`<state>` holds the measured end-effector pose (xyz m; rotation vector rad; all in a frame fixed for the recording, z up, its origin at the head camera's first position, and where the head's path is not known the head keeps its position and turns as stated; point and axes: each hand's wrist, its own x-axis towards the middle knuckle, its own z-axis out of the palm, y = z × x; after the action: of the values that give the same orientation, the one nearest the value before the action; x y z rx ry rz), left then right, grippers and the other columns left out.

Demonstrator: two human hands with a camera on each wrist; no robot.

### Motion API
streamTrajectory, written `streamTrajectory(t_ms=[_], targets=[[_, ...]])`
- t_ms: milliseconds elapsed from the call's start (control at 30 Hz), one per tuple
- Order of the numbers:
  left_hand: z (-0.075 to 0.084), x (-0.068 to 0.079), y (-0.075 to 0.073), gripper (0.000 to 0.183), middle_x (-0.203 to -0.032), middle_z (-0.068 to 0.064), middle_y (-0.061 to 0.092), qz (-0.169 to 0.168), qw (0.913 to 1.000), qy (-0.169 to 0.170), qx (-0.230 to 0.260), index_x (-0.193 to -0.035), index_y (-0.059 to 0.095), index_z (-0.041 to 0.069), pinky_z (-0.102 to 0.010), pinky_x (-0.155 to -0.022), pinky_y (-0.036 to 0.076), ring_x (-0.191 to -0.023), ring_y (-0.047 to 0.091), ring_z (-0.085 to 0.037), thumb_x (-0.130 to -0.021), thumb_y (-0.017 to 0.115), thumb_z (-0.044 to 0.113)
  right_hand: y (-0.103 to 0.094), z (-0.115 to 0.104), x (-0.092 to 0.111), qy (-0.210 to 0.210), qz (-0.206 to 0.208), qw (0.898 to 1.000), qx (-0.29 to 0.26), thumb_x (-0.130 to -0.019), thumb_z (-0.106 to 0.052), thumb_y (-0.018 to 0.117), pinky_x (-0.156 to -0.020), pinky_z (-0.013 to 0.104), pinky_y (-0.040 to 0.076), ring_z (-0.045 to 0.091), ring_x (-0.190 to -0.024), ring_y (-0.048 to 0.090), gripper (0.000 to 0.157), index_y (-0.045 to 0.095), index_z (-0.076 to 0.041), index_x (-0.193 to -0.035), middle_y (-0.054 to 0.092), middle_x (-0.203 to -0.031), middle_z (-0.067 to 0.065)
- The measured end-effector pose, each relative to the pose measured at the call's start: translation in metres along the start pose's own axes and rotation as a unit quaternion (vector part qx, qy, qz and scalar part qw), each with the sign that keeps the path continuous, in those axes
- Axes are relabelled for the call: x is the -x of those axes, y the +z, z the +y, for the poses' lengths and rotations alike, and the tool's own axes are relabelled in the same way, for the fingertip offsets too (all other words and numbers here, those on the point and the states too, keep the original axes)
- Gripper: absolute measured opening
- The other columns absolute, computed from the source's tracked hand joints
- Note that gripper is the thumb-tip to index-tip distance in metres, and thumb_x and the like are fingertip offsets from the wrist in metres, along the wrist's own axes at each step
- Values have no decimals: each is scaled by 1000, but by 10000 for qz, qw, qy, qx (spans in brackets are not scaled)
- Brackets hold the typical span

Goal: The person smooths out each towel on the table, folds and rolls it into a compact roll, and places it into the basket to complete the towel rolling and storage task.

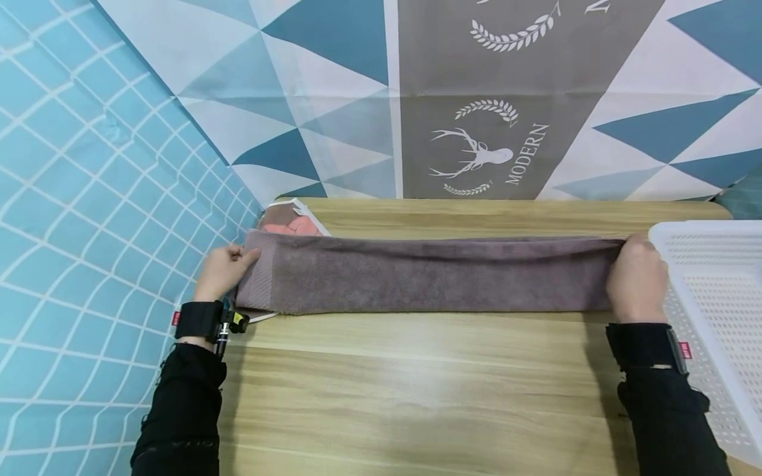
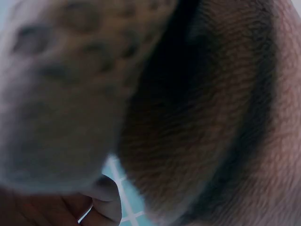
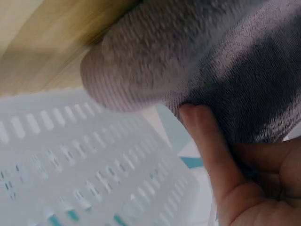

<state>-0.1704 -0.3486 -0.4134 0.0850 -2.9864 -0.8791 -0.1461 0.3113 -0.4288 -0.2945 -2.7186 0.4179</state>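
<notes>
A grey-brown towel (image 1: 440, 274), folded into a long strip, is stretched level above the wooden table between both hands. At its left end, with a ribbed border, my left hand (image 1: 223, 270) pinches the edge between thumb and fingers. My right hand (image 1: 638, 281) grips the opposite end. In the left wrist view, thick towel layers (image 2: 197, 113) hang close to the lens and hide most of the hand. The right wrist view has the fingers pinching the rounded towel fold (image 3: 141, 61).
A white perforated plastic basket (image 1: 714, 297) stands at the right, close beside the right hand. Behind the towel's left end is a white-rimmed container (image 1: 309, 215) with pinkish cloth (image 1: 294, 227). Blue gridded fabric (image 1: 107, 218) borders the wooden table (image 1: 417, 396) at left.
</notes>
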Motion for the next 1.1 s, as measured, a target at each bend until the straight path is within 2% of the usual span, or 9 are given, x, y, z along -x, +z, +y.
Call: streamTrajectory(t_ms=[133,267,400,500,600,767,900,1000,1100], targets=[[-1,-3,7,45,-73,-19,57,174,9997,-141,-50,-101,60,-6,-32,-58,39,-61,53,-26,-103,52,37,9,2,1,81,-387,9989,-249,-93,3,39,-68,69,40,66,-85,46,43,30,31,-123,40,-109,49],[1,1,10,54,-95,-29,62,182,9995,-233,72,-124,51,-10,-33,-62,45,-75,61,-33,-101,55,39,16,6,9,-291,-863,9951,-388,-93,-2,55,-84,72,37,69,-105,37,70,11,26,-139,22,-133,52],[2,13,10,58,-95,-26,62,65,9993,-304,186,-130,45,-10,-31,-60,47,-74,61,-28,-98,62,36,23,10,20,-916,-1600,9829,-32,-96,-13,61,-100,72,25,69,-120,26,73,17,25,-141,21,-137,52],[1,21,11,56,-94,-24,62,134,9992,-354,160,-130,45,-9,-29,-60,45,-77,61,-28,-97,65,31,28,16,27,-1055,-2213,9694,140,-104,-22,50,-104,71,20,66,-128,20,65,23,24,-140,21,-138,51],[-2,25,15,53,-93,-24,62,321,9986,-374,172,-128,47,-7,-27,-60,44,-82,61,-31,-97,65,31,28,25,31,-1084,-2511,9614,303,-107,-28,42,-108,68,19,65,-132,17,67,21,27,-140,18,-140,53],[-2,28,17,53,-96,-27,64,575,9979,-287,-31,-124,52,-8,-34,-63,47,-84,62,-38,-97,63,37,19,30,30,-1216,-2611,9563,503,-107,-26,44,-110,65,19,65,-133,18,70,18,31,-138,17,-139,56],[3,41,16,58,-107,-33,58,590,9972,-306,-340,-125,52,-11,-50,-72,48,-91,59,-45,-99,59,40,18,20,32,-1443,-2311,9609,490,-101,-15,51,-103,66,28,64,-122,31,58,30,30,-129,29,-129,54],[8,54,19,60,-111,-35,48,872,9932,-587,-510,-124,48,-11,-53,-71,43,-89,52,-47,-99,59,43,23,6,35,-1835,-1778,9662,330,-90,-5,56,-95,67,35,61,-112,39,46,38,26,-120,39,-119,47],[11,70,21,61,-105,-31,43,994,9867,-1033,-770,-117,45,-9,-49,-63,39,-80,48,-43,-98,55,48,29,-19,39,-2074,-1992,9573,305,-87,-3,57,-98,69,35,61,-120,38,51,38,23,-127,39,-128,46]])
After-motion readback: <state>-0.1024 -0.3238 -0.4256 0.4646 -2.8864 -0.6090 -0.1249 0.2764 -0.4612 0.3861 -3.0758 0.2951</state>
